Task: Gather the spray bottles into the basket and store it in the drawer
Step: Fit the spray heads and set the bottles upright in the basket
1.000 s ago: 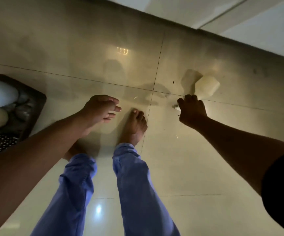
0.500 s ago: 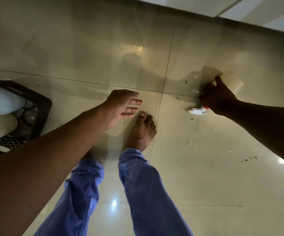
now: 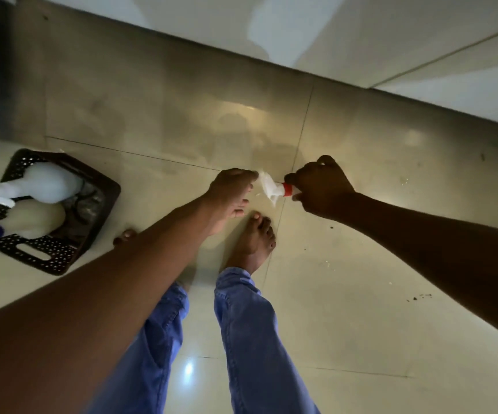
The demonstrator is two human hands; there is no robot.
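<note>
My right hand (image 3: 320, 186) is closed around a spray bottle (image 3: 271, 189), held above the floor. Only its white trigger head and red collar show; the body is hidden in my fist. My left hand (image 3: 231, 194) reaches toward the white trigger head, fingers loosely apart, its fingertips at or just short of the nozzle. A dark perforated basket (image 3: 47, 249) sits on the floor at the left. Two white spray bottles (image 3: 47, 185) (image 3: 37, 219) lie in it, nozzles pointing left.
My bare feet (image 3: 253, 240) and blue trouser legs (image 3: 241, 330) stand on glossy beige floor tiles (image 3: 361, 294). A white wall or cabinet face (image 3: 361, 34) runs along the top. A few dark specks lie on the floor at the right.
My right hand has lifted the bottle off the floor and brought it left toward my left hand. The view has shifted, so the basket with its bottles shows more fully.
</note>
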